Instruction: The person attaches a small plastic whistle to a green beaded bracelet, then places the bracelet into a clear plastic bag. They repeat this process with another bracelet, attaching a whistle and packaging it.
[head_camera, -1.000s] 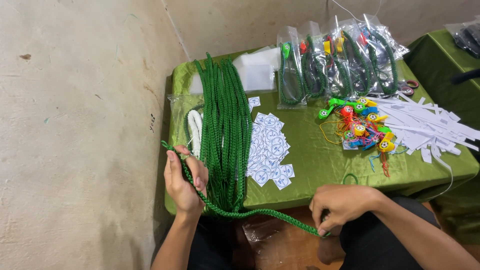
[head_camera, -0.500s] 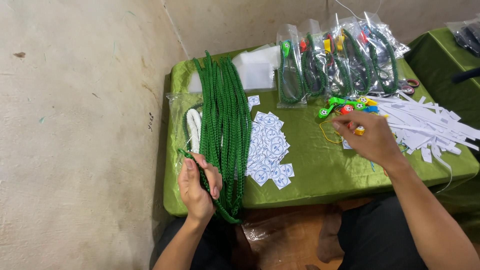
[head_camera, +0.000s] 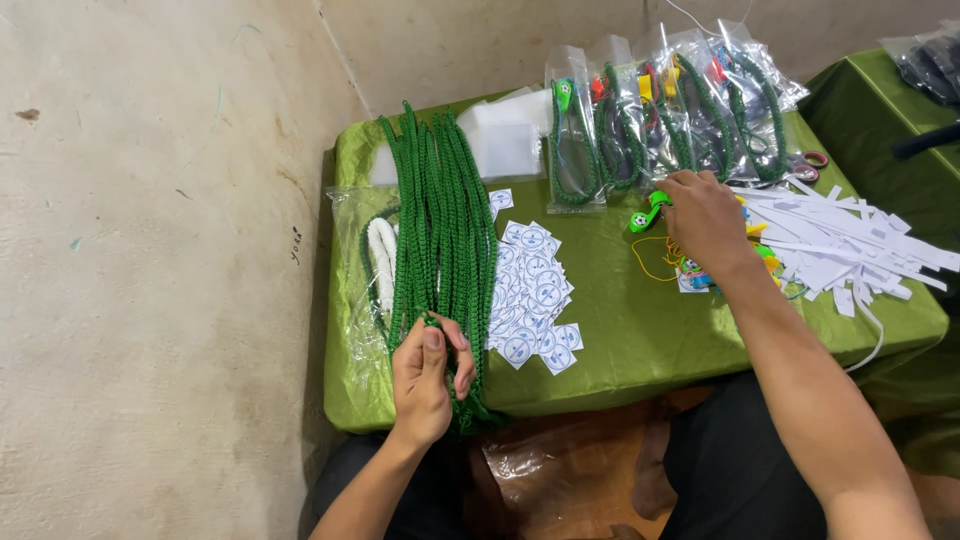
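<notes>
Green-clothed table (head_camera: 620, 330), left hand (head_camera: 428, 378) grip clamped on green cord (head_camera: 440, 220), right hand (head_camera: 705, 215) fingers curled over toys (head_camera: 648, 212)

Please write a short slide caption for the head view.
Left hand pinches green cords; right hand reaches colourful toys on green table.

Dark green braided cords (head_camera: 440, 210) lay on an olive-green cloth (head_camera: 620, 320) beside white stickers (head_camera: 535, 295) printed with blue circles.

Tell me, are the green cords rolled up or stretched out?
Stretched out: the green cords lie in long straight strands down the table, over its front edge.
</notes>
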